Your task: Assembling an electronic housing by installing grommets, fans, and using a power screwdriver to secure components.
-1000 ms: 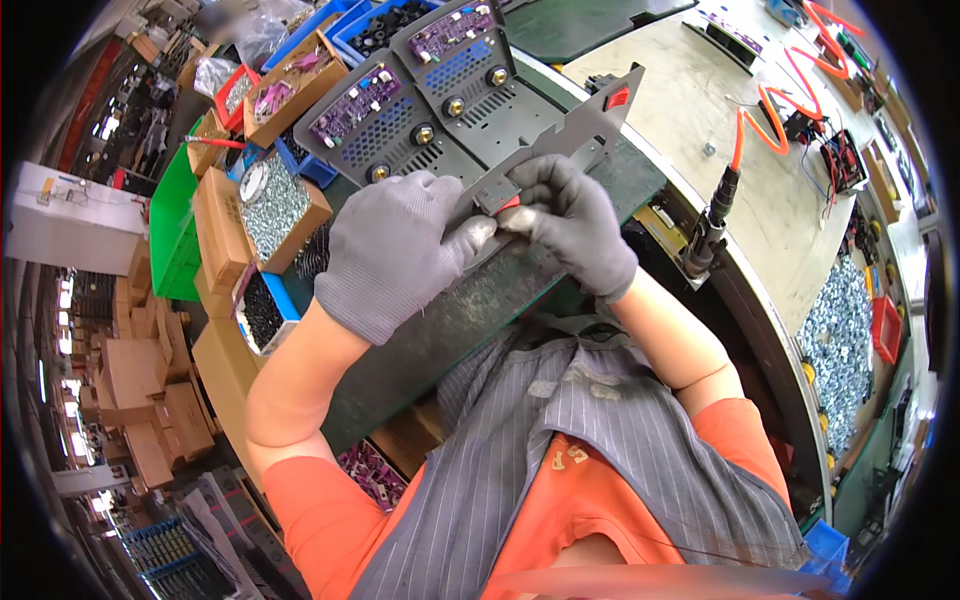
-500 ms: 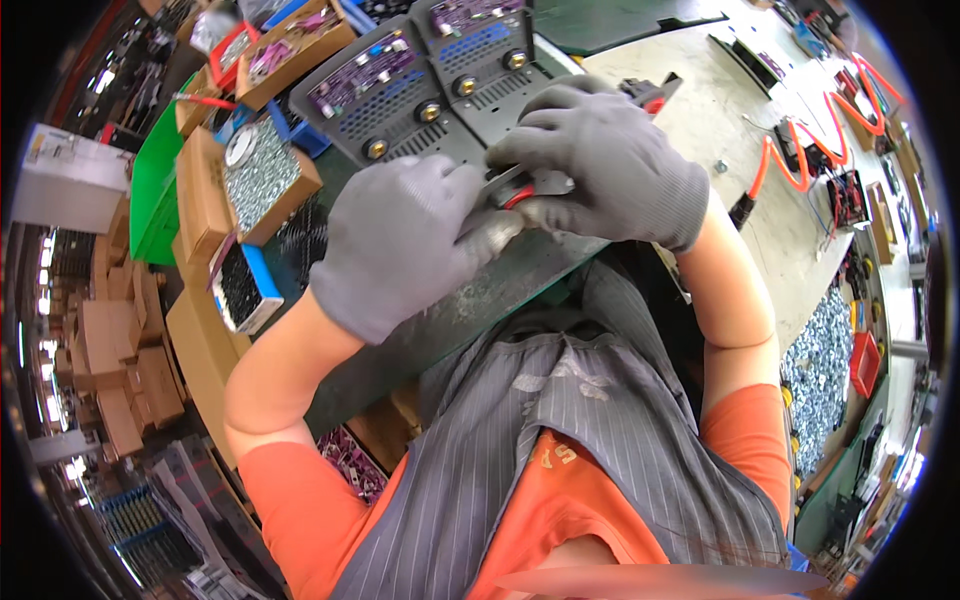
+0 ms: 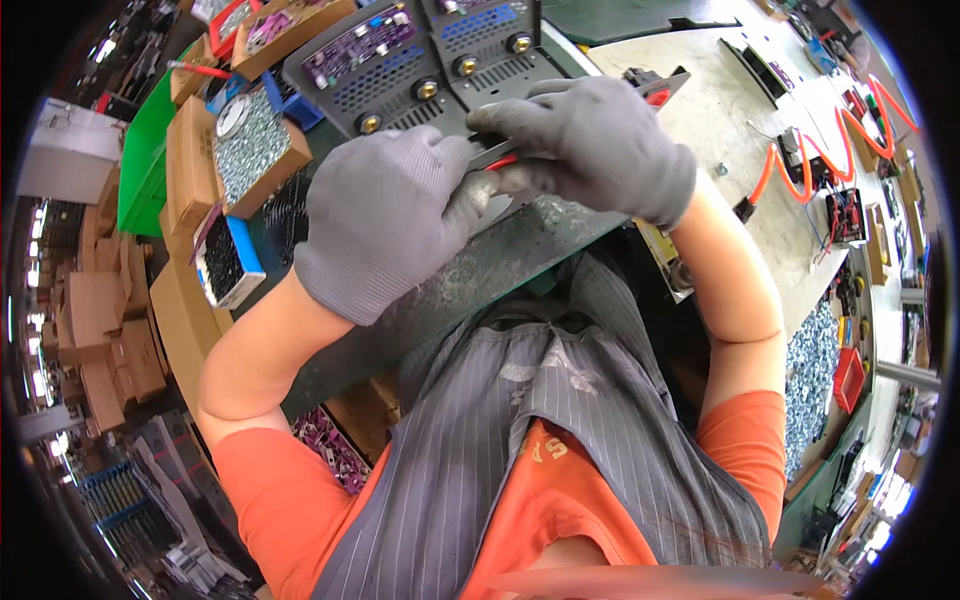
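Observation:
Both of my hands wear grey knit gloves and meet over the near edge of the dark green work surface (image 3: 470, 255). Between them is a small dark, flat metal part (image 3: 490, 155) with a red piece on it. My left hand (image 3: 385, 215) pinches its near side between thumb and curled fingers. From the right, my right hand (image 3: 595, 150) closes on the same part, which the fingers largely cover. Just beyond the hands lie two dark perforated metal panels (image 3: 455, 95) bearing purple circuit boards (image 3: 365, 50) and round brass-coloured fittings (image 3: 427, 89).
Past my right hand rests a dark plate (image 3: 672, 88) with a red piece. An orange coiled cord (image 3: 800, 185) crosses the pale table (image 3: 700, 140). At left stand a carton of small metal parts (image 3: 250, 150), a green bin (image 3: 145, 175) and a blue-and-white box (image 3: 235, 265).
Both hands have moved slightly up and left in the picture with the metal part between them. Less of the part and its red piece shows now. The view has shifted a little.

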Tool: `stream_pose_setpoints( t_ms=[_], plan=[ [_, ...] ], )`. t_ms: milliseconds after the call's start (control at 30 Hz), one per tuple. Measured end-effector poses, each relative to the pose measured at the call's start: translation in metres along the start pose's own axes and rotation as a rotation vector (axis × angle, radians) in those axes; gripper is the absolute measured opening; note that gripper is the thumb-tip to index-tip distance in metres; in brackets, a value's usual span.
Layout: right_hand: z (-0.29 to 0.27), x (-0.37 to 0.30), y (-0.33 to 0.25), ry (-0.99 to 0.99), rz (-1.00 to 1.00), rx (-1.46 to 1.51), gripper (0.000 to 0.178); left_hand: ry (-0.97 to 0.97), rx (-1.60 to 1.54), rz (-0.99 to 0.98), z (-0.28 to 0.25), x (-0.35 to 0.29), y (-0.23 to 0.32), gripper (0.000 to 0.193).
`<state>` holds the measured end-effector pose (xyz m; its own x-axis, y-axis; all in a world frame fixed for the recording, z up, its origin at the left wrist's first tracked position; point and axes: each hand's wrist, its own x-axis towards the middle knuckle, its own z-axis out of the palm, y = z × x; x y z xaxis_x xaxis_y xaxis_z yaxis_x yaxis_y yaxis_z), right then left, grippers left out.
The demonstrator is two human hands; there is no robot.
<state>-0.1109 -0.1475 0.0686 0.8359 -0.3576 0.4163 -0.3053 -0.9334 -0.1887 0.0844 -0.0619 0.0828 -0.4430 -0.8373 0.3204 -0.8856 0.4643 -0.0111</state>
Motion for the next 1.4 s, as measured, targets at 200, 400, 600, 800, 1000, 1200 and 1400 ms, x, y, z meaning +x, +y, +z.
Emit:
stream_pose_setpoints(
  t_ms=[200,400,600,800,1000,1200,1400],
  plan=[
    [-0.011,-0.009,0.003,-0.074,-0.007,0.101,0.043,0.407,-0.348,-0.269,-0.045,-0.048,-0.047,0.016],
    [-0.009,0.004,-0.009,-0.151,0.073,0.101,0.048,0.279,0.218,-0.873,-0.059,-0.255,-0.185,0.025],
    [-0.007,-0.007,-0.014,-0.098,0.113,0.005,0.042,-0.117,0.259,-1.623,0.021,-0.433,-0.201,0.039],
    [0.001,-0.012,-0.004,-0.108,0.186,0.113,0.044,-0.273,-0.036,-1.819,0.092,-0.517,-0.192,0.047],
    [0.000,-0.018,0.000,-0.140,0.296,0.099,0.043,0.090,-0.214,-1.664,0.128,-0.450,-0.235,0.058],
    [-0.003,-0.017,-0.008,-0.152,0.582,0.277,0.047,-0.020,-0.309,-1.625,0.151,-0.396,-0.276,0.068],
    [-0.006,-0.022,0.006,-0.115,0.518,0.315,0.054,0.170,-0.497,-1.809,0.175,-0.424,-0.311,0.062]
  ],
)
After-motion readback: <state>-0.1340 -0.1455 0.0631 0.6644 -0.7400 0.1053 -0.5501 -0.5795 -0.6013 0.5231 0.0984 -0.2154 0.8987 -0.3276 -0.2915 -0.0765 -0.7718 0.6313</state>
